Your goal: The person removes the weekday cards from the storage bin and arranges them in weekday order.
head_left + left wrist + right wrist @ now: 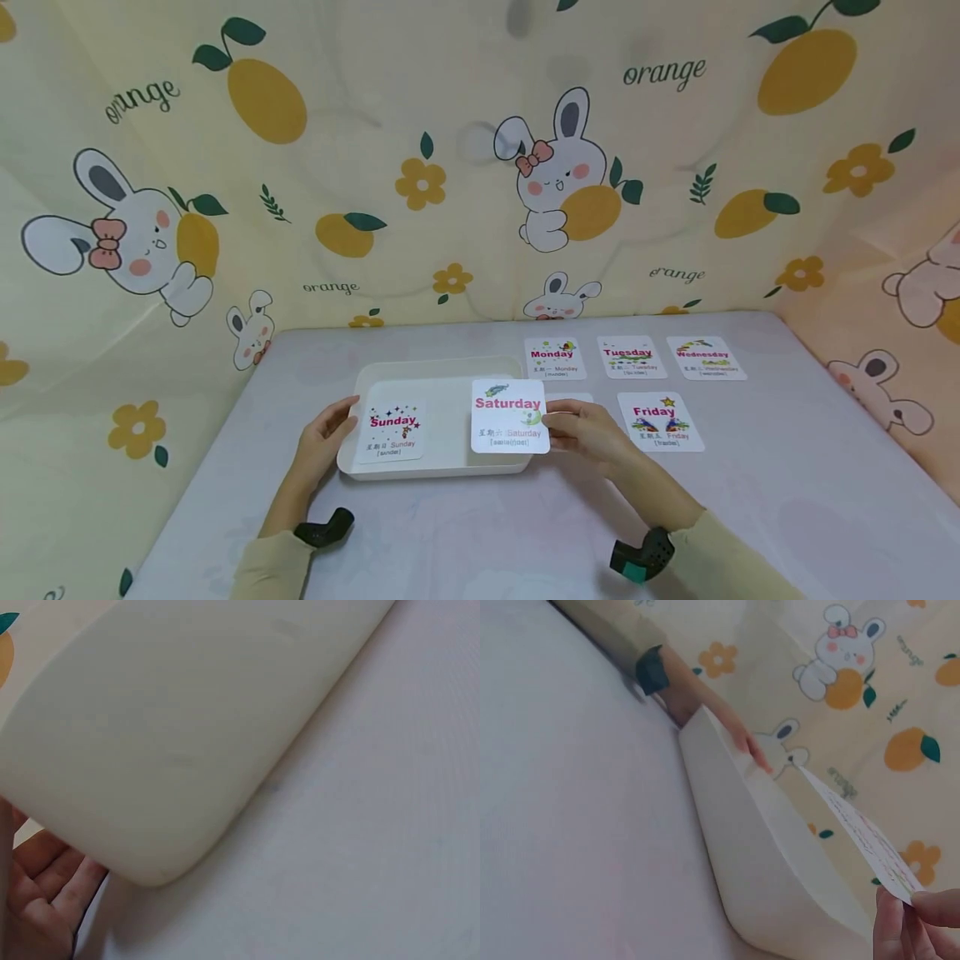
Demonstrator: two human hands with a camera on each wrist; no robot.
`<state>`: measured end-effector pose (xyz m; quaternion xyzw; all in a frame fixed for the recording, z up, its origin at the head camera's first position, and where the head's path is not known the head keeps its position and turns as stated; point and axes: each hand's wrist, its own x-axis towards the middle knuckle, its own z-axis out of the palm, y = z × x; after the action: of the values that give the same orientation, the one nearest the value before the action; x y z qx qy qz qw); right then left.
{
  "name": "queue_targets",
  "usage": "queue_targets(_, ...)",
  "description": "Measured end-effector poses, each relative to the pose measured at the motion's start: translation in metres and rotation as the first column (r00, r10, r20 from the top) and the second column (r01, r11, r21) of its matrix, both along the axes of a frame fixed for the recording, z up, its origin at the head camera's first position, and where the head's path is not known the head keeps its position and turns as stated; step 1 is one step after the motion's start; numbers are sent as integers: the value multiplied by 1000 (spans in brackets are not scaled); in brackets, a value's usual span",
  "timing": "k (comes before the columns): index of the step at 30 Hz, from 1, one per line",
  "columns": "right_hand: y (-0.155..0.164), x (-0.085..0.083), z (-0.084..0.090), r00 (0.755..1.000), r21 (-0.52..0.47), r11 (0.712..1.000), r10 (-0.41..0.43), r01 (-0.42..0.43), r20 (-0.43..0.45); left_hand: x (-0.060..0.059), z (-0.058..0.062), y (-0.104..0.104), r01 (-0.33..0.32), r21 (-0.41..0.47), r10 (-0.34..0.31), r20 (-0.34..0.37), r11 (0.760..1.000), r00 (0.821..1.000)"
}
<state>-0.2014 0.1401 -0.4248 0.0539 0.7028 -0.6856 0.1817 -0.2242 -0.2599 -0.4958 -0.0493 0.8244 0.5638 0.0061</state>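
A white rectangular tray (435,473) sits on the table, its left end held at the rim by my left hand (318,442). Inside the tray's left part lies a "Sunday" card (392,432), face up. Between thumb and fingers my right hand (592,433) pinches the right edge of a "Saturday" card (510,417), raised over the tray's right end. The right wrist view has this card (866,836) tilted above the tray wall (742,847). In the left wrist view the fingers of my left hand (49,892) meet the tray's end wall.
Right of the tray, a "Monday" card (553,360), a "Tuesday" card (632,358) and a "Wednesday" card (707,359) form a back row. Before them lie a "Friday" card (661,423) and another card (572,397), mostly hidden by my right hand. A printed cloth (465,83) hangs behind.
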Motion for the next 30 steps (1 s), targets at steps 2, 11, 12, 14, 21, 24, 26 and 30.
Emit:
queue_targets(2, 4, 0, 0, 1000, -3, 1000, -5, 5, 2, 1, 0, -1, -2, 1, 2, -2, 1000, 1000)
queue_targets(11, 22, -3, 0, 1000, -11, 1000, -7, 6, -4, 1, -1, -1, -3, 17, 3, -7, 1000, 1000)
queue_targets(12, 24, -3, 1, 1000, -5, 1000, -7, 7, -3, 1, -1, -1, -1, 18, 2, -9, 1000, 1000)
queue_targets(14, 27, -2, 3, 1000, 2, 1000, -20, 20, 1, 1, -1, -1, 2, 15, -2, -11, 1000, 1000)
queue_targets(21, 42, -2, 6, 1000, 14, 1000, -24, 24, -1, 0, -2, -1, 10, 16, -10, -19, 1000, 1000)
queue_targets(24, 49, -4, 8, 1000, 45, 999, -24, 24, 1, -1, -3, -1, 7, 20, -7, -24, 1000, 1000)
queue_targets(26, 53, -5, 9, 1000, 65, 998, -24, 24, 4, -1, -3, -1, 4, 20, -4, -25, 1000, 1000)
queue_targets(30, 63, -8, 10, 1000, 84, 996, -16, 15, 5, -2, -4, -1, 1, 1, -1, -25, 1000, 1000)
